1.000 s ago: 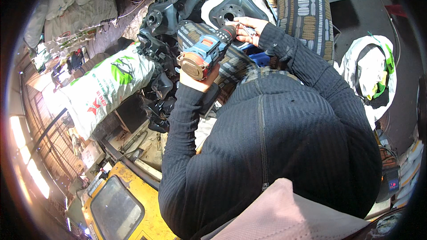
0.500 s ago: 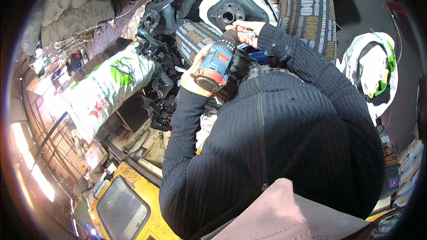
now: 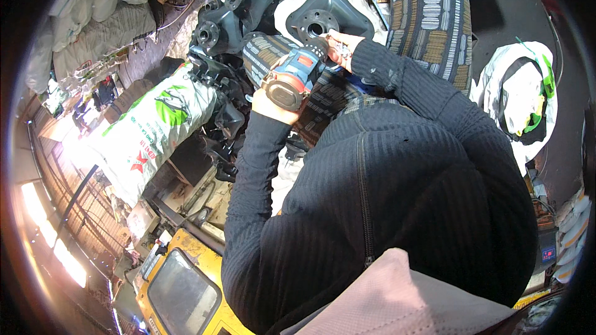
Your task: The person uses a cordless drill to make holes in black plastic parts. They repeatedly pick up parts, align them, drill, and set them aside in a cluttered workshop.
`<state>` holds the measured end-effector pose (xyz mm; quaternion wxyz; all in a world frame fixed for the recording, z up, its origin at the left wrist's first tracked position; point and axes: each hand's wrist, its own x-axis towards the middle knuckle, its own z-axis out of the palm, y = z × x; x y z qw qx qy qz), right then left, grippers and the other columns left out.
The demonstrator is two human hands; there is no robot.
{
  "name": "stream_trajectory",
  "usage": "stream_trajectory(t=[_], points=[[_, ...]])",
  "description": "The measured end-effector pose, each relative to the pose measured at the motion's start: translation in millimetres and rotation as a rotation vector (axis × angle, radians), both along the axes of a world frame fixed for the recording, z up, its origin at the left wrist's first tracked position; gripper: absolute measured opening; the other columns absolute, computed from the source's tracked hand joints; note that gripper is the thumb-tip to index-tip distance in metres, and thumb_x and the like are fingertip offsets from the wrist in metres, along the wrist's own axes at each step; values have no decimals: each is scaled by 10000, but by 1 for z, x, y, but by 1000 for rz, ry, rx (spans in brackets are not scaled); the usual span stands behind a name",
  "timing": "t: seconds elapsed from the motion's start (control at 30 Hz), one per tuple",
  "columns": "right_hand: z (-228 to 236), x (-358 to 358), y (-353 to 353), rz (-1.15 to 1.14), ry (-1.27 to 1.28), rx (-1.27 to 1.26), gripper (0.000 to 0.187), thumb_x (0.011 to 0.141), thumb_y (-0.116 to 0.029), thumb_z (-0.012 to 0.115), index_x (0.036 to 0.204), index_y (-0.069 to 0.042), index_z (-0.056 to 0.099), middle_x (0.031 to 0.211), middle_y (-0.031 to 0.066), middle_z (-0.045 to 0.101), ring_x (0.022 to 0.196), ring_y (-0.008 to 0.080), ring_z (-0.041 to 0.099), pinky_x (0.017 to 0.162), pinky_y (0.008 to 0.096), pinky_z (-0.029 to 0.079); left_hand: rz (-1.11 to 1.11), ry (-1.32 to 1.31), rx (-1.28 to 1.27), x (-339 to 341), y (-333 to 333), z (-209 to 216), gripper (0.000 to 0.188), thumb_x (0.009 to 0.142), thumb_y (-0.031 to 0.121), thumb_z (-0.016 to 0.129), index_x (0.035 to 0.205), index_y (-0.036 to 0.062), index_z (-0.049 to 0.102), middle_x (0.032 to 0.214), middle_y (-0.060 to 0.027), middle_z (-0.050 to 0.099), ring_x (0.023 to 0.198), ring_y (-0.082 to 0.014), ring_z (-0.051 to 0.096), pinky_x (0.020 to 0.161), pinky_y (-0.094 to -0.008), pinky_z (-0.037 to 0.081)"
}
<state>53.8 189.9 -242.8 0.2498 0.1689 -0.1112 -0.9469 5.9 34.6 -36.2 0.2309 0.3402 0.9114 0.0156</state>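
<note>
My left hand (image 3: 272, 110) is wrapped round the grip of a blue, red and black cordless drill (image 3: 297, 74), whose front end points up and away from me. Close by that front end, my right hand (image 3: 346, 45) is closed on small shiny metal pieces (image 3: 343, 51), too small to name. Just beyond my fingers lies a black moulded part (image 3: 338, 11) with a round holed hub (image 3: 313, 25), resting on white sacking. The drill's tip is mostly hidden behind its body and my right fingers, so I cannot tell whether it touches the hub.
Black parts of the same kind (image 3: 217, 25) are heaped to the left. Patterned cushioned padding (image 3: 428, 22) curves along the right. A printed white sack (image 3: 155, 124) lies at left, above a yellow machine (image 3: 217, 279). An open white bag (image 3: 518, 96) stands at right.
The drill has tilted, with its rear end turned more toward me, and my left hand sits slightly lower on it. My right hand has shifted a little to the left.
</note>
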Motion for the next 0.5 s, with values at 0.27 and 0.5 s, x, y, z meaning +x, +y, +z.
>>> stream_trajectory(t=[0.27, 0.5], points=[[2, -4, -7, 66, -196, 178, 193, 903, -194, 492, 961, -28, 573, 882, 70, 610, 669, 170, 604, 466, 221, 500, -97, 19, -133, -19, 12, 11, 351, 699, 289, 662, 986, 93, 611, 945, -93, 639, 896, -261, 614, 810, -353, 490], [10, -7, -4, 119, -175, 279, 209, 857, -214, 534, 867, -17, 602, 682, 38, 611, 555, 131, 586, 461, 240, 482, -139, -31, 29, -17, -6, 1, 473, 683, 267, 705, 1090, 80, 553, 1021, -109, 616, 945, -266, 602, 863, -342, 465]])
